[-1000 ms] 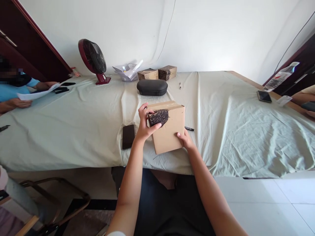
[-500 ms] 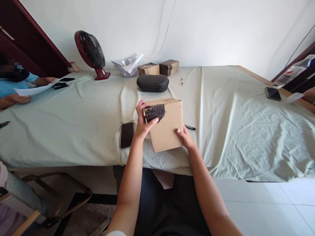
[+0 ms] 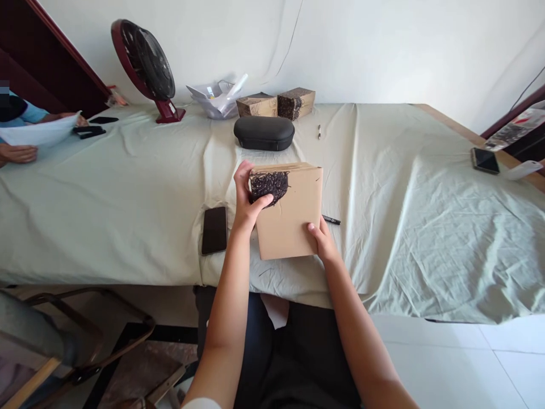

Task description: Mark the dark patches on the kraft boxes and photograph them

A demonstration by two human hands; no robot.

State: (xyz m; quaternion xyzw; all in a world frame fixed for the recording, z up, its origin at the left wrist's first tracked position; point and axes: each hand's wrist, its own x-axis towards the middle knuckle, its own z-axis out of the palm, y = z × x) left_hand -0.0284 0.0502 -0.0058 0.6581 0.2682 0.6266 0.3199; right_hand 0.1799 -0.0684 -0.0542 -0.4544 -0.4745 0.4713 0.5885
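Left hand (image 3: 244, 199) and right hand (image 3: 324, 241) were both clasped on a cardboard box (image 3: 289, 227), which sat between them near the front of the tabletop (image 3: 383, 176), its broad plain face turned toward the wearer; whether its lower edge touched the cloth could not be told. Furthest left, a co-worker's hand (image 3: 19, 153) held a sheet of paper (image 3: 40, 132), and a red fan (image 3: 147, 62) stood near the wall. Further right came a clear plastic bin (image 3: 218, 106), with a dark phone (image 3: 214, 230) lying nearer, just beside the left forearm. That hand gripped the box's upper left corner, its thumb over a dark, rough-looking patch (image 3: 276, 180). Beyond the box lay a black case (image 3: 264, 133), with two patterned boxes (image 3: 297, 103) behind it. Lower than the left, the right hand held the right edge, thumb on the face, fingers mostly hidden. Just past it, a black pen (image 3: 332, 220) lay on the cloth; well apart at far right was another phone (image 3: 485, 161).
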